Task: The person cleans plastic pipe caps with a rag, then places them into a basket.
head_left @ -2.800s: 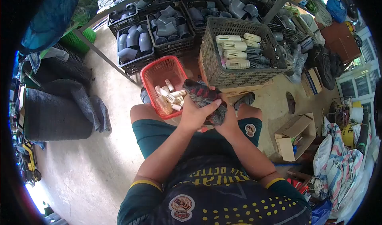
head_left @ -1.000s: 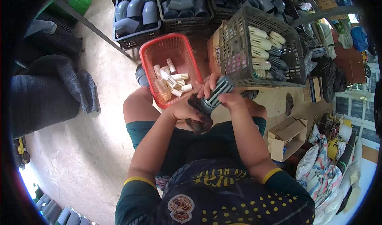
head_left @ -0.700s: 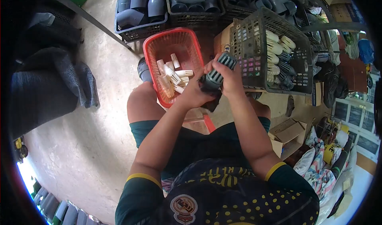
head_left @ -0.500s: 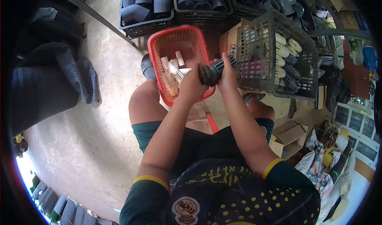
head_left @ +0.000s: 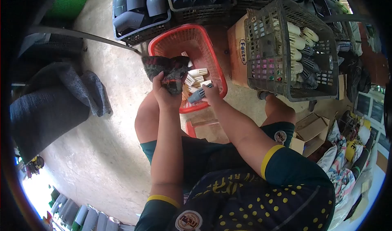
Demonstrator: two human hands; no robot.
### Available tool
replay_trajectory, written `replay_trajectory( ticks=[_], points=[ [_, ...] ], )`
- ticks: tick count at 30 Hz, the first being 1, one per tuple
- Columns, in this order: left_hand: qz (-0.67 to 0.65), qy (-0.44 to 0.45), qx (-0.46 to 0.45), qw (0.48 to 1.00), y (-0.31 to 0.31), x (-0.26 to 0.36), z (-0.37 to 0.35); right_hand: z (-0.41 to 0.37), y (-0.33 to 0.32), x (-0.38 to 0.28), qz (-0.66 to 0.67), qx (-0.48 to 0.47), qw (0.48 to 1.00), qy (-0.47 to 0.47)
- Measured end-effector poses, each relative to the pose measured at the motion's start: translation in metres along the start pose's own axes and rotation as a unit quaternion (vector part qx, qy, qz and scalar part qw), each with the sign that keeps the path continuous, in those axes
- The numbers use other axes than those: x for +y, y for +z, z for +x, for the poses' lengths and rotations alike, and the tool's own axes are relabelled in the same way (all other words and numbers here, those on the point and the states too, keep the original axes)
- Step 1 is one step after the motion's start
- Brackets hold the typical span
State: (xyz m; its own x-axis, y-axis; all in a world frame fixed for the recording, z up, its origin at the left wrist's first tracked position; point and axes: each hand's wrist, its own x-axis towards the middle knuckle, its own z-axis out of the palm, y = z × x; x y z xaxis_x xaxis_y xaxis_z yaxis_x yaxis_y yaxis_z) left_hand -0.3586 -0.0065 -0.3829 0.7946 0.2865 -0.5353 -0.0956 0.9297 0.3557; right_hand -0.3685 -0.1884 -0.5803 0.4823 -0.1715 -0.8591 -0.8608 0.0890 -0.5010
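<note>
My left hand (head_left: 164,93) is closed on a dark, crumpled cloth (head_left: 167,69), which spreads out over the left side of the red basket (head_left: 220,73). In my right hand (head_left: 211,94) is a grey slotted plastic fitting (head_left: 197,95), held at the basket's near right part. Beneath and beside it, several white slotted fittings (head_left: 197,72) lie in the basket. The cloth hides part of the basket's inside.
To the right, a black crate (head_left: 267,47) holds several white and dark slotted fittings, beside a cardboard box (head_left: 239,53). Crates of grey pipe elbows (head_left: 136,0) line the back. A rolled dark mesh (head_left: 53,104) lies at left.
My hands have moved apart. The cloth has come off the slotted fitting and moved left, hanging spread out, while my right hand has brought the fitting down and left over the basket.
</note>
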Motion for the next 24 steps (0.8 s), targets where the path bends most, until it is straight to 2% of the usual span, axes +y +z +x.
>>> replay_trajectory(
  ticks=[1,2,5,6,7,9,11,12,13,15,16,17,18,19,20,21,22,23,24],
  points=[
    [-0.019,0.009,0.002,1.000,0.004,-0.002,-0.001,0.007,0.000,0.010,-0.003,-0.024,0.999,0.035],
    [0.001,0.011,-0.016,1.000,0.003,-0.003,0.000,0.014,0.004,0.021,0.000,0.001,0.999,0.052],
    [0.046,0.011,-0.024,0.999,-0.002,-0.008,0.007,0.007,-0.003,0.013,-0.058,-0.079,0.992,0.078],
    [0.030,-0.007,-0.025,0.999,0.000,-0.010,0.008,0.026,-0.007,0.029,-0.190,-0.091,0.978,-0.009],
    [0.028,-0.022,-0.008,0.999,-0.004,-0.011,0.011,0.046,-0.014,0.043,-0.319,-0.096,0.938,-0.093],
    [-0.001,-0.055,-0.099,0.994,-0.001,-0.014,0.009,0.015,-0.032,0.012,-0.510,-0.244,0.785,-0.255],
    [-0.016,-0.076,-0.204,0.976,0.008,-0.019,0.003,-0.120,-0.065,-0.083,-0.459,-0.328,0.790,-0.240],
    [-0.016,-0.108,-0.296,0.949,0.002,-0.019,0.008,-0.160,-0.093,-0.115,-0.410,-0.422,0.770,-0.247],
    [0.021,-0.083,-0.278,0.957,0.001,-0.025,0.010,-0.200,-0.120,-0.146,-0.354,-0.516,0.743,-0.239],
    [0.097,-0.029,-0.234,0.967,0.000,-0.037,0.009,-0.268,-0.186,-0.225,-0.213,-0.619,0.736,-0.171],
    [0.030,-0.013,-0.231,0.972,0.002,-0.047,0.005,-0.279,-0.219,-0.248,-0.104,-0.622,0.741,-0.229],
    [-0.094,-0.071,-0.270,0.956,-0.003,-0.052,0.010,-0.267,-0.252,-0.260,-0.043,-0.585,0.763,-0.273],
    [-0.214,-0.128,-0.304,0.919,-0.012,-0.051,0.021,-0.268,-0.273,-0.281,-0.077,-0.445,0.806,-0.381],
    [-0.329,-0.183,-0.332,0.865,-0.014,-0.044,0.029,-0.267,-0.283,-0.304,-0.151,-0.272,0.857,-0.411],
    [-0.326,-0.153,-0.315,0.878,-0.005,-0.036,0.020,-0.242,-0.298,-0.318,-0.304,-0.175,0.812,-0.466],
    [-0.323,-0.123,-0.297,0.890,0.005,-0.028,0.012,-0.210,-0.311,-0.327,-0.447,-0.068,0.737,-0.503],
    [-0.318,-0.094,-0.279,0.901,0.014,-0.020,0.003,-0.188,-0.313,-0.332,-0.579,-0.028,0.689,-0.435],
    [-0.332,-0.107,-0.306,0.886,0.023,-0.012,-0.014,-0.167,-0.311,-0.333,-0.698,0.012,0.622,-0.355],
    [-0.313,-0.075,-0.279,0.905,0.037,-0.008,-0.037,-0.141,-0.310,-0.331,-0.709,-0.035,0.597,-0.374]
  ],
)
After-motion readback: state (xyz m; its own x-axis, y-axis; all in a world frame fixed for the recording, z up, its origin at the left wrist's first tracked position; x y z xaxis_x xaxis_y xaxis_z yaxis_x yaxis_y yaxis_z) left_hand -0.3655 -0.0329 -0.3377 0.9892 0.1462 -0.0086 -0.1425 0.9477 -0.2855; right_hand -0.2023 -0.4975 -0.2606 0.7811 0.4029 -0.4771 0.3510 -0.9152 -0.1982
